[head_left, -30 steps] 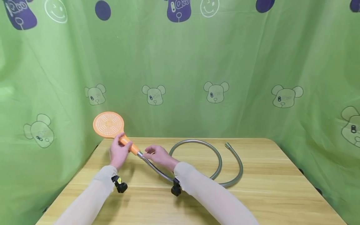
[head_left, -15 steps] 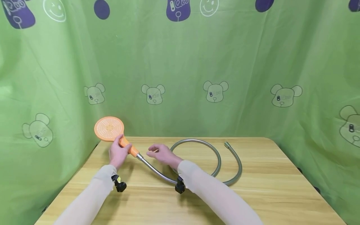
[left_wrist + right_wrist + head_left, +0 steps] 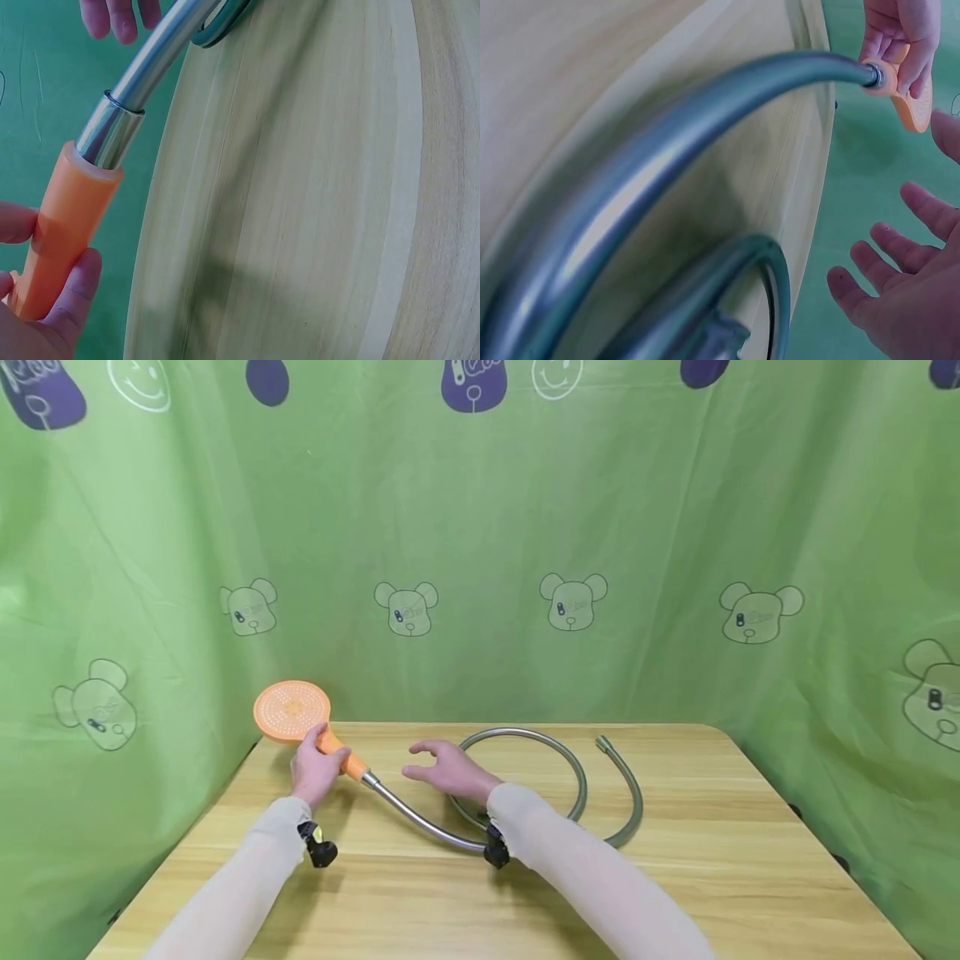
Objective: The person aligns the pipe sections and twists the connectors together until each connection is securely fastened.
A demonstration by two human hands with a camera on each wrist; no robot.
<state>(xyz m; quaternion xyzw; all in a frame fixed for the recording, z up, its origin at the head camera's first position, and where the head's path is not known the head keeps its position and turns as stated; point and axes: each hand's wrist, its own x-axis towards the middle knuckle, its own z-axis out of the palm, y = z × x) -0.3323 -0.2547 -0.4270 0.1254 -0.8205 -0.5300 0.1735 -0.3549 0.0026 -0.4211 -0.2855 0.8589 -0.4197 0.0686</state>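
My left hand (image 3: 317,768) grips the orange handle of a shower head (image 3: 292,711), whose round perforated face tilts up toward me at the table's far left. In the left wrist view, thumb and fingers wrap the orange handle (image 3: 71,217), and a metal collar (image 3: 111,131) joins it to a hose. That silver shower hose (image 3: 420,818) runs right from the handle, loops once on the table and ends in a free metal connector (image 3: 603,744). My right hand (image 3: 450,770) hovers beside the hose with fingers spread, holding nothing; the right wrist view shows its loose fingers (image 3: 889,259).
The light wooden table (image 3: 720,860) has a rounded far right corner. A green curtain (image 3: 487,677) printed with bear faces encloses the back and both sides. Small black cameras (image 3: 321,847) are strapped at both wrists.
My right hand has drawn away from the metal collar, moving right, and its fingers have spread. The left hand has lowered the shower head a little.
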